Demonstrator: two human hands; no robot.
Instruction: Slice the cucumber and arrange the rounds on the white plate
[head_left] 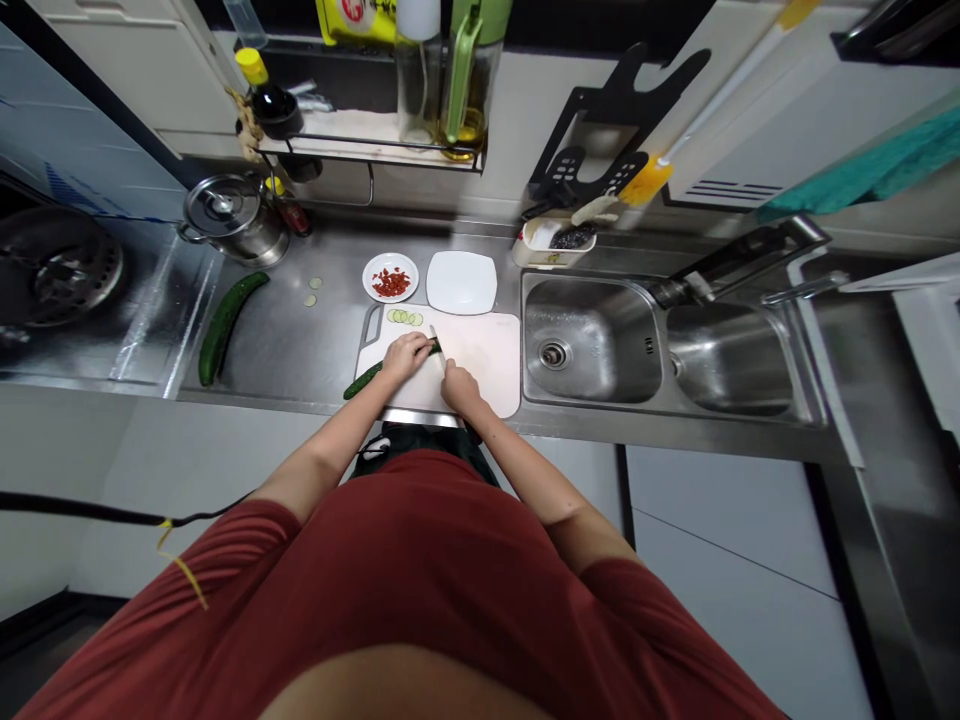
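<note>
On the white cutting board point(491, 360) lies a dark green cucumber point(363, 382), its left end sticking out past the board's edge. My left hand point(406, 357) is closed over the cucumber near its right end. In my right hand point(460, 388) is the handle of a knife point(436, 343), whose blade stands at the cucumber's cut end, close to my left fingertips. Several pale cucumber slices point(405, 317) overlap in a row at the board's upper left. My hand hides most of the cucumber's middle.
Behind the board stand a plate of chopped red pieces point(391, 282) and a white square plate point(461, 282). To the left are another cucumber point(225, 325), loose slices point(310, 300) and a steel pot point(232, 215). A double sink point(592, 340) lies right; a bottle rack point(375, 150) overhangs the back.
</note>
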